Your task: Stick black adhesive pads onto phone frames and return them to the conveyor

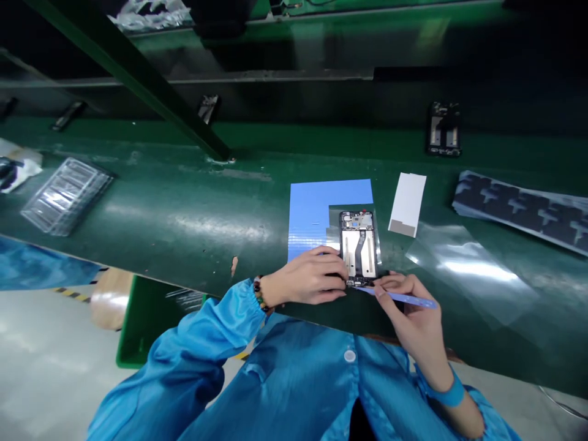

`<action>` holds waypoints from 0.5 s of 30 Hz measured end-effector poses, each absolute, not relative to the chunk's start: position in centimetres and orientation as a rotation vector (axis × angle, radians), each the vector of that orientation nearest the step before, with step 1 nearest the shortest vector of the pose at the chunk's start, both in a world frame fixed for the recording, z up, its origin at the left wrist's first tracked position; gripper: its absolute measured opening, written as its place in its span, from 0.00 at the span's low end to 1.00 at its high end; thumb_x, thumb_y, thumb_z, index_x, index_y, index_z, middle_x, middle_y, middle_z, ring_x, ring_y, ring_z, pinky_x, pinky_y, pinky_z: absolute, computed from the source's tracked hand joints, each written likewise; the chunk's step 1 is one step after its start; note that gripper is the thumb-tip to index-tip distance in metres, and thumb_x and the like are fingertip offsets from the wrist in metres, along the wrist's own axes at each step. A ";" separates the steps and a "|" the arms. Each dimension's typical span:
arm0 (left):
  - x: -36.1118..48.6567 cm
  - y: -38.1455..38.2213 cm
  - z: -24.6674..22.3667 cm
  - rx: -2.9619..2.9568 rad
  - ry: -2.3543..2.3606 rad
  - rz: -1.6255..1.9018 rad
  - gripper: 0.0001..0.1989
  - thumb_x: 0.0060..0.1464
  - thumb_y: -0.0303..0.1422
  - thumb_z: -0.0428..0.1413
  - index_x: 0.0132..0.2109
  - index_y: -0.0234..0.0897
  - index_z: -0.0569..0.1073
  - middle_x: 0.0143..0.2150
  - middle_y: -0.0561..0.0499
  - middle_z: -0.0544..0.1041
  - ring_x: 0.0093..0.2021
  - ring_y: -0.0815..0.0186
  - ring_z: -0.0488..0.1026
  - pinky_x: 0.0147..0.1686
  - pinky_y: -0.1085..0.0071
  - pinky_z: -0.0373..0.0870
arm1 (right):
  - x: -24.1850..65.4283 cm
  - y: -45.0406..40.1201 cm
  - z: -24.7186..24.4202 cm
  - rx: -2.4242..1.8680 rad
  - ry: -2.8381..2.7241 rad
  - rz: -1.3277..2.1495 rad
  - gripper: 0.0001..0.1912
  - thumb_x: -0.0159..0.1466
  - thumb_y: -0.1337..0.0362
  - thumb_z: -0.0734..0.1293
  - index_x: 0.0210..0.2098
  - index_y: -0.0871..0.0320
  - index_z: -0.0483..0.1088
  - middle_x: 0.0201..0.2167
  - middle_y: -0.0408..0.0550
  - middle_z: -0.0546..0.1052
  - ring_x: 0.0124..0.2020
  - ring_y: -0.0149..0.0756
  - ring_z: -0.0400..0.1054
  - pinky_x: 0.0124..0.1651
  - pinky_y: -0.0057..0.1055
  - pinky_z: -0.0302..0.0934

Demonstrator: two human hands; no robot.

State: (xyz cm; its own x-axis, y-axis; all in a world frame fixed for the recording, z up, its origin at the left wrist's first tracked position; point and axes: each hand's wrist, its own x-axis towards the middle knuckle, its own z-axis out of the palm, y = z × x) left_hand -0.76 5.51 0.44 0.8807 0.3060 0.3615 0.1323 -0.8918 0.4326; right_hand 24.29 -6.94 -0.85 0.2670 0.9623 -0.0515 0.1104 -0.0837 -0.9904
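Note:
An opened phone [359, 245] lies in front of me with its circuit board and a dark flex cable showing. It rests partly over a blue sheet [307, 214] on the green bench. My left hand [316, 275] lies against the phone's lower left edge, fingers bent and gripping that side. Pinched in my right hand [408, 300] is a thin, pale blue-violet tool [413, 300], which looks like a plastic pry stick. Its tip reaches the phone's bottom edge; exactly what it touches is too small to tell.
Right of the phone lie a white card [408, 204], clear film sheets [473, 266] and a stack of dark patterned strips [519, 208]. Another opened phone [443, 128] sits farther back. Clear trays [67, 195] are at left, beyond a slanted green post [151, 79]. A green bin [151, 318] stands below.

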 end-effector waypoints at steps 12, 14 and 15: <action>-0.4 5.0 -0.4 2.689 0.382 0.542 0.09 0.75 0.35 0.60 0.46 0.45 0.86 0.52 0.50 0.87 0.55 0.62 0.82 0.68 0.59 0.73 | 24.6 -6.8 -1.3 -1.487 -1.091 1.006 0.15 0.69 0.56 0.79 0.34 0.49 0.71 0.35 0.45 0.81 0.45 0.46 0.81 0.69 0.59 0.70; -0.4 4.9 -0.3 2.686 0.398 0.539 0.09 0.75 0.36 0.60 0.47 0.45 0.86 0.52 0.50 0.87 0.56 0.62 0.82 0.69 0.58 0.72 | 24.7 -6.7 -1.2 -1.492 -1.098 1.000 0.15 0.69 0.55 0.79 0.33 0.49 0.70 0.35 0.44 0.81 0.45 0.46 0.81 0.70 0.58 0.69; -0.3 4.8 -0.2 2.678 0.408 0.547 0.09 0.75 0.35 0.60 0.47 0.44 0.86 0.51 0.50 0.87 0.56 0.61 0.82 0.70 0.57 0.72 | 24.7 -6.7 -1.1 -1.493 -1.099 0.998 0.15 0.69 0.55 0.79 0.33 0.49 0.70 0.34 0.44 0.81 0.45 0.45 0.81 0.70 0.58 0.69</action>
State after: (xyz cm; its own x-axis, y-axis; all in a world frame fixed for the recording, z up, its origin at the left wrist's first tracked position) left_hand -0.34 4.77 -0.19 0.8825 0.3488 0.3155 0.2028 -0.8875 0.4138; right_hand 24.73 -6.72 -1.13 0.2495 0.9666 -0.0583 0.1508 -0.0982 -0.9837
